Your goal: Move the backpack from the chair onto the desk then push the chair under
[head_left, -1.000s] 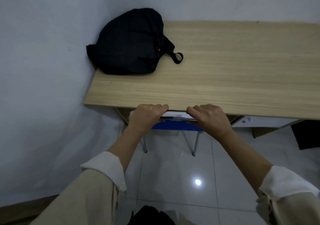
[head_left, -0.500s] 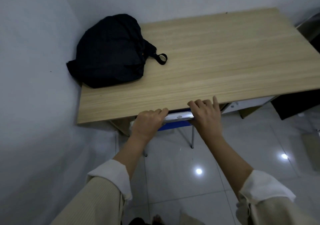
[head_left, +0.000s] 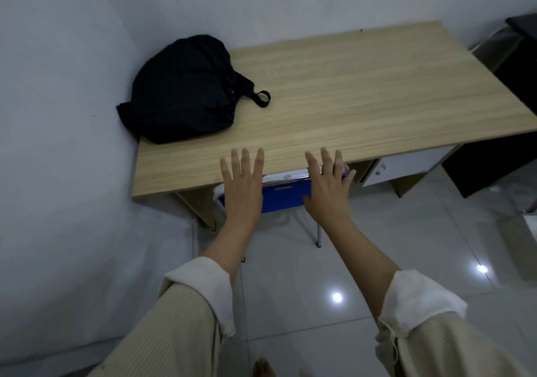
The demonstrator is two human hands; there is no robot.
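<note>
With the fingers (head_left: 241, 158) of the left hand (head_left: 242, 190) spread apart and stretched flat, and those of the right hand (head_left: 328, 189) splayed the same way, neither palm grips anything; both hover in front of the near edge of the bench (head_left: 363, 100). Whether the fingertips touch the wood or the chair cannot be told from this angle. Behind the hands, the chair (head_left: 286, 193) sits pushed under the bench: only a strip of its blue back, a pale metal top rail and two thin legs reaching the floor (head_left: 290, 304) show, while its seat is hidden below the wooden top. The wrists lead back into forearms and rolled white cuffs on ribbed cream sleeves (head_left: 174, 333), which the bottom of the frame cuts off.

The backpack (head_left: 183, 92) lies on the far left corner of the bench, touching the wall (head_left: 58, 115), with a small strap loop lying on the wood to its right. It is black and dim, so seams and pockets are hard to make out; a tiny orange speck shows near the strap, too small to read. Under the right end of the bench a white cabinet (head_left: 406, 167) is partly hidden. No writing is legible anywhere.
</note>
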